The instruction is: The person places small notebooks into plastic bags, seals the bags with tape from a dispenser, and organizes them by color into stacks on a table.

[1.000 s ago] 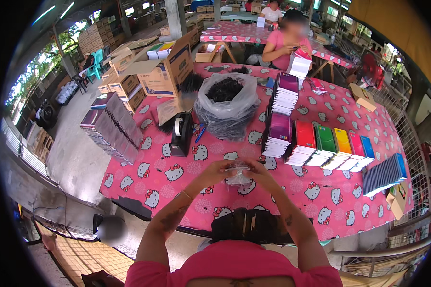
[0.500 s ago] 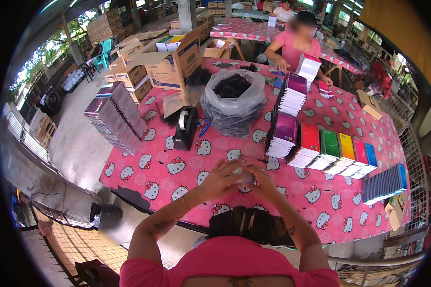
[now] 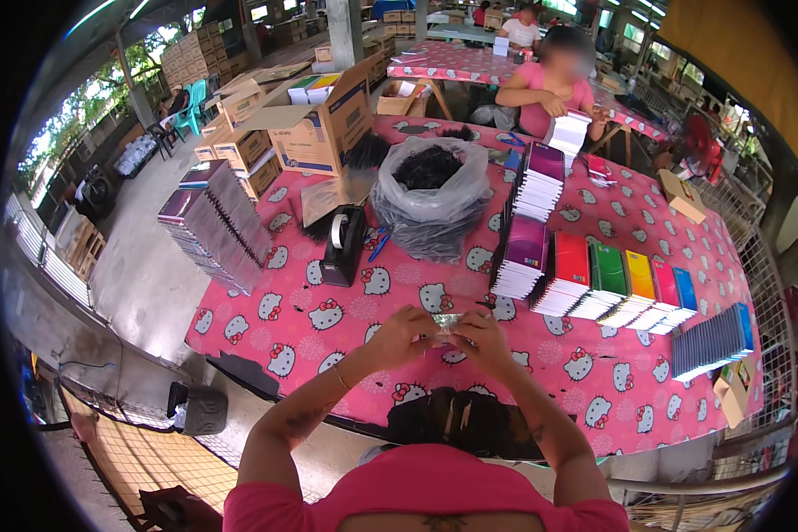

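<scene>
One small, clear, shiny plastic piece [image 3: 446, 324] sat between the person's left hand [image 3: 403, 336] and right hand [image 3: 484, 341], the fingers of each pinched on a side of it; we could not tell its exact shape, or whether it touched the worktop covered in pink cat-patterned cloth [image 3: 629, 368]. We judged the two-sided hold a way to control something so light. The black tape dispenser with a pale roll [image 3: 343, 253] probably stood ahead and left for an easy reach; the translucent plastic bag of black material [image 3: 421, 232] gaped upward, giving access. Tall stacks of purple-covered spiral notebooks [image 3: 521, 266] stood to the right, perhaps to spare the middle.

We saw open cloth on either side of the hands; ahead, the dispenser, bag and purple stacks narrowed the room. The worktop's near edge ran beneath the forearms.
</scene>
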Motion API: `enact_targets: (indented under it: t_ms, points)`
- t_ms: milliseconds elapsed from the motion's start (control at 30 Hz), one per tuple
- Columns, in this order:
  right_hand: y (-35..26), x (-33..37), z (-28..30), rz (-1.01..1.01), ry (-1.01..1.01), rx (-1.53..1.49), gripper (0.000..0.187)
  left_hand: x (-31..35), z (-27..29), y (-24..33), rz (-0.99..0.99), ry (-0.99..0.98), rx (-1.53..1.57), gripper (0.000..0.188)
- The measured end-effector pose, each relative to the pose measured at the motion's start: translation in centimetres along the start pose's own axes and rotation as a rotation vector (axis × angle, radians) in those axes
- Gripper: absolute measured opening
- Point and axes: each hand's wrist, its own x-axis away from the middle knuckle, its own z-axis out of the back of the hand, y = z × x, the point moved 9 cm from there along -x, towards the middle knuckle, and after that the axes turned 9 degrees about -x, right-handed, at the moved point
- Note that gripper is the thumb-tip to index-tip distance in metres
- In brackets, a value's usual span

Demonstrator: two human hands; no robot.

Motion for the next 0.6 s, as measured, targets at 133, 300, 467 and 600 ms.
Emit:
enact_targets:
  t_ms: [133,300,467,600]
  points:
    - [2.2,0.5,-0.4,-0.205,0.083,-0.038,0.040,-2.0,-1.5,-1.7,0.250,-0.122,-0.068,0.030]
    - [1.2,-1.6,0.8,-0.250,0.080,0.002,0.055,-3.0,-2.2,-2.8,0.307,-0.108,-0.155,0.044]
    - [8.4,1.2,-0.4,-0.531,0.164,-0.749,0.054,-2.5,-4.7,-7.5,0.475,-0.112,0.514,0.049]
    - [8.4,1.1,-2.1,-0.569,0.186,-0.820,0.050,4.5,7.5,-19.2,0.640,0.644,-0.496,0.042]
